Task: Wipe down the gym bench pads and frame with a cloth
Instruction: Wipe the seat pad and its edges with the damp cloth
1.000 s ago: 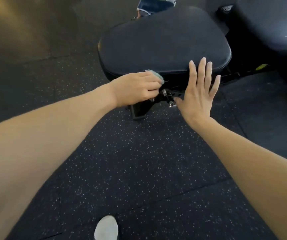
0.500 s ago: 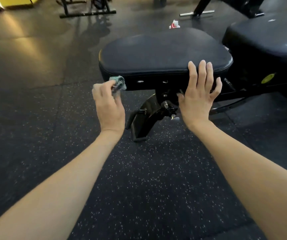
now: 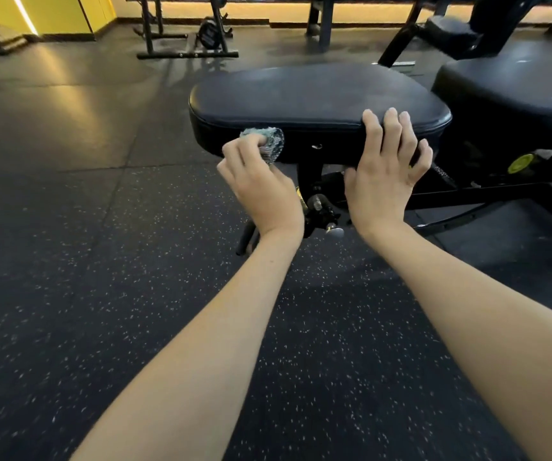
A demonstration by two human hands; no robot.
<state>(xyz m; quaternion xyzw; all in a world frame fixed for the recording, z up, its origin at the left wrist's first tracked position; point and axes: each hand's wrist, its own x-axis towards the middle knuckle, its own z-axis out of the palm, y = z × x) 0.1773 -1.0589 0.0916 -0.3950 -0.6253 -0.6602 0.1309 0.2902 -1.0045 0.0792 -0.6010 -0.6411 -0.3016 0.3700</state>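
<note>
**Step in hand: the front wall of the seat pad [image 3: 318, 94] is being wiped; the frame [image 3: 308, 174] is judged still to do.**

The pad is braced by the right hand [image 3: 384, 174], fingers extended over its front edge, nothing grasped. The left hand [image 3: 261, 184] is curled round a bunched teal cloth [image 3: 266, 141], pressed to the wall near the left corner. Next called for: a sideways stroke with pressure kept on.

Two bench pads [image 3: 314, 94] [image 3: 517, 91], one cloth [image 3: 268, 143], two hands [image 3: 263, 191] [image 3: 384, 181].
</note>
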